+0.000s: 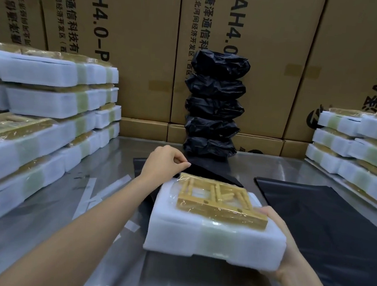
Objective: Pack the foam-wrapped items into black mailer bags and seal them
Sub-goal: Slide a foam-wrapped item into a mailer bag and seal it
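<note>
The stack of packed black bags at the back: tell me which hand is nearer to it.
Left. The left hand pinches the open bag's edge just in front of the stack of packed black bags; the right hand grips the foam-wrapped item, nearer the person.

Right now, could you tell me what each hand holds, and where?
Right hand grips the foam-wrapped item at its near right corner; left hand pinches the black mailer bag at its opening edge.

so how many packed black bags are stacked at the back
5, in one upright stack of packed black bags against the cardboard boxes, one atop another from table to top. Others may be hidden behind.
</note>
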The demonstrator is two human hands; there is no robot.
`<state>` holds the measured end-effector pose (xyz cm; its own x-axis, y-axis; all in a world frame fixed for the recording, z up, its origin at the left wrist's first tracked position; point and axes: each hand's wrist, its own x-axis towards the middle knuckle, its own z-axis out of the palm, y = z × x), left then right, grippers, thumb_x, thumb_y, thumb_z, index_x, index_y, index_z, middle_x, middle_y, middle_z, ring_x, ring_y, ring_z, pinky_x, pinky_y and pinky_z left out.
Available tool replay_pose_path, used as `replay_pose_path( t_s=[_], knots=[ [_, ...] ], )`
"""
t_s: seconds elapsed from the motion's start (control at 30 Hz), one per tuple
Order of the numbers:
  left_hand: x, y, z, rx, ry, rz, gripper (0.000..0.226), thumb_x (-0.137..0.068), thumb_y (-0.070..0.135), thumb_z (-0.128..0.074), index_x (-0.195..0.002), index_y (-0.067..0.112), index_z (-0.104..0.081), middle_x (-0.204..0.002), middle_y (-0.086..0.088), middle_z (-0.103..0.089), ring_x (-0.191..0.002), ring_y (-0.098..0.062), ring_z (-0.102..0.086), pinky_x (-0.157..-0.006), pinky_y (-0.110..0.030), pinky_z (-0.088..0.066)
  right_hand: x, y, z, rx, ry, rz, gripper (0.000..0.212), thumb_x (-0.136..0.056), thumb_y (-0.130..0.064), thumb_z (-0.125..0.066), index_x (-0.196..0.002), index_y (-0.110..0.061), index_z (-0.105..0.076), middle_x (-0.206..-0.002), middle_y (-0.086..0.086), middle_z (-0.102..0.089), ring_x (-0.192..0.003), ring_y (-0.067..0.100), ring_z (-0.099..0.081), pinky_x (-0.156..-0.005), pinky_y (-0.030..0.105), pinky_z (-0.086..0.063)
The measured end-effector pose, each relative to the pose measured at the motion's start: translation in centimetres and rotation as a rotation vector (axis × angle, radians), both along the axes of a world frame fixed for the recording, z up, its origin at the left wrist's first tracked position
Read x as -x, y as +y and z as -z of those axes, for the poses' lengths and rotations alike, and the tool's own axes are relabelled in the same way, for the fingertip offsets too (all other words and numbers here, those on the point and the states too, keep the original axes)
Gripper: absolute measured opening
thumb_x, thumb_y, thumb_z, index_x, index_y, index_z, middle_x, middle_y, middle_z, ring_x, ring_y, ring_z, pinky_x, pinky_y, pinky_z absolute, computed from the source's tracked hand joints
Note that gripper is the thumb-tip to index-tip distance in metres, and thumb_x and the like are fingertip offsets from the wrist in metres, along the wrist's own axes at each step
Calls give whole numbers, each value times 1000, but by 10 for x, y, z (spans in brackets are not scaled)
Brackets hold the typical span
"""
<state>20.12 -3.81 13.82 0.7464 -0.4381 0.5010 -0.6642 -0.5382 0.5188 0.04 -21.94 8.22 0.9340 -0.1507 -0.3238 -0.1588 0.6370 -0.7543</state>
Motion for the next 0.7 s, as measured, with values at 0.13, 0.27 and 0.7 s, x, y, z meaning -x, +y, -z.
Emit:
replay_pose_path(
  t_s=[0.13, 0.27, 0.7],
  knots=[
    [3, 2, 3, -80, -52, 37, 12, -86, 32, -68, -88, 23, -77, -83, 7, -73, -75, -4, -63, -70, -26, -54, -2, 1, 1, 4, -64, -17, 28, -80, -30, -55, -66, -14, -74, -65, 8, -65, -56, 27, -65, -56, 40, -54],
    [7, 6, 3, -96, -76, 30, 13, -86, 32, -67, -87, 23, -77, -81, 8, -72, -77, -8, -63, -71, -31, -54, -3, -6, 3, -81, -196, 74, 19, -75, -25, -58, -72, -17, -75, -70, 6, -68, -59, 25, -67, -56, 41, -55],
    [13, 5, -6, 123, 153, 132, 5, -81, 29, -73, -79, 26, -76, -74, 16, -70, -72, 8, -61, -63, -9, -41, -2, -8, 5, -56, -247, 218, 21, -79, -25, -57, -69, -22, -75, -75, 5, -71, -61, 25, -70, -56, 41, -56]
  ],
)
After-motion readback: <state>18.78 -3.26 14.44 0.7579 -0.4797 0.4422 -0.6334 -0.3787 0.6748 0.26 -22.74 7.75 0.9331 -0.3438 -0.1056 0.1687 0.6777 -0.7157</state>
